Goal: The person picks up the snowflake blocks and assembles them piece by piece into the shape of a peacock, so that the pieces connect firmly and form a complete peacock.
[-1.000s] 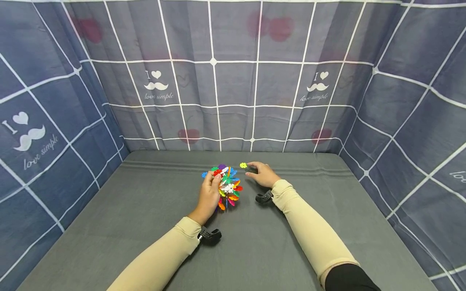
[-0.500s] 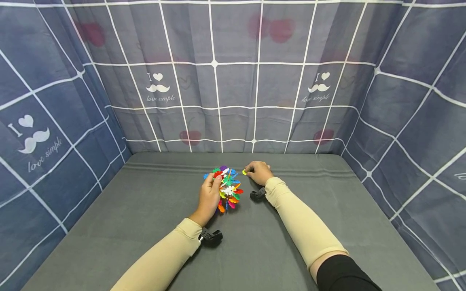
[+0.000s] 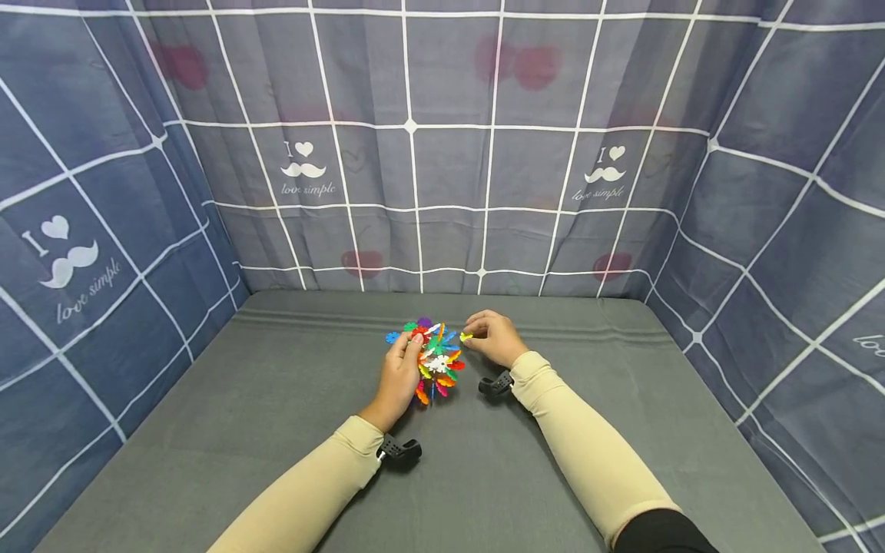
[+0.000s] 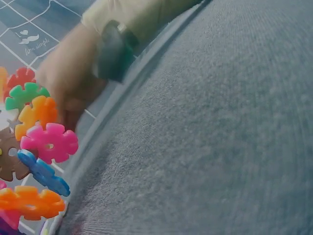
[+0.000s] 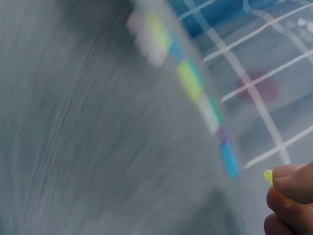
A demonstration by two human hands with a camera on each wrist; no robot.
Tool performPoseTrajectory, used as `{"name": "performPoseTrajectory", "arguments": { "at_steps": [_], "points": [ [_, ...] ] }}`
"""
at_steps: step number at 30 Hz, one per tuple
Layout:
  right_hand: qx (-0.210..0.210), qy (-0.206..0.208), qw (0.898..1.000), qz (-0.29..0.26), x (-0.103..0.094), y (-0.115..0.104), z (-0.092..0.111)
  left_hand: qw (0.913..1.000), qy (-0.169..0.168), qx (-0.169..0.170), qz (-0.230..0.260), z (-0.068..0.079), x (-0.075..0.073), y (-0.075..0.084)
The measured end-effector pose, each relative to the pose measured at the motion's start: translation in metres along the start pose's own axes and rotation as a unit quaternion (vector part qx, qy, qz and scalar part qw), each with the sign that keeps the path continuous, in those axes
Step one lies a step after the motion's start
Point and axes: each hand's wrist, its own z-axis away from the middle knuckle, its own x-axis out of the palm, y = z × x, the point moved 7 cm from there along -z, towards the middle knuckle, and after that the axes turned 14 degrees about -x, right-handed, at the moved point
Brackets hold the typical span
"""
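My left hand (image 3: pixel 399 372) grips a ball-like cluster of many-coloured interlocking snowflake discs (image 3: pixel 439 362), its thumb over the upper left side. In the left wrist view, orange, pink, green, blue and brown discs (image 4: pixel 50 142) of that cluster show at the left edge. Just right of the cluster, my right hand (image 3: pixel 494 338) pinches a small yellow snowflake disc (image 3: pixel 465 336) between thumb and fingers, a short gap from the cluster. The right wrist view shows the thumb over the yellow disc (image 5: pixel 268 176), mostly covered, and a blurred row of coloured discs (image 5: pixel 190 83).
A grey cloth-covered table (image 3: pixel 290 384) lies under both hands. Dark blue-grey curtains with white grid lines (image 3: pixel 449 161) stand at the back and both sides. Each wrist carries a black camera (image 3: pixel 401 452).
The right thumb and fingers have come together on the yellow disc and brought it slightly nearer me. The left hand keeps hold of the cluster in nearly the same place.
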Motion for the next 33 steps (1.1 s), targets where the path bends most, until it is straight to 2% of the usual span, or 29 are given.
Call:
{"name": "performPoseTrajectory", "arguments": {
  "at_steps": [7, 11, 15, 21, 27, 33],
  "points": [
    [-0.031, 0.004, 0.996, -0.089, -0.021, -0.038, -0.014, 0.9973, -0.011, 0.058, -0.044, 0.003, 0.005, 0.006],
    [-0.053, -0.006, 0.986, -0.157, -0.034, -0.061, -0.019, 0.9916, -0.003, 0.103, -0.079, 0.005, 0.007, 0.011],
    [-0.069, -0.041, 0.975, -0.207, -0.038, -0.077, -0.021, 0.9864, 0.004, 0.134, -0.095, 0.007, 0.009, 0.014],
    [-0.100, -0.076, 0.971, -0.202, -0.034, -0.101, -0.023, 0.9799, 0.007, 0.168, -0.107, 0.011, 0.010, 0.019],
    [-0.111, -0.075, 0.970, -0.203, -0.039, -0.137, -0.023, 0.9729, 0.013, 0.193, -0.126, 0.015, 0.012, 0.022],
    [-0.114, -0.066, 0.972, -0.195, -0.041, -0.149, -0.024, 0.9659, 0.023, 0.209, -0.151, 0.016, 0.013, 0.026]
  ]
}}
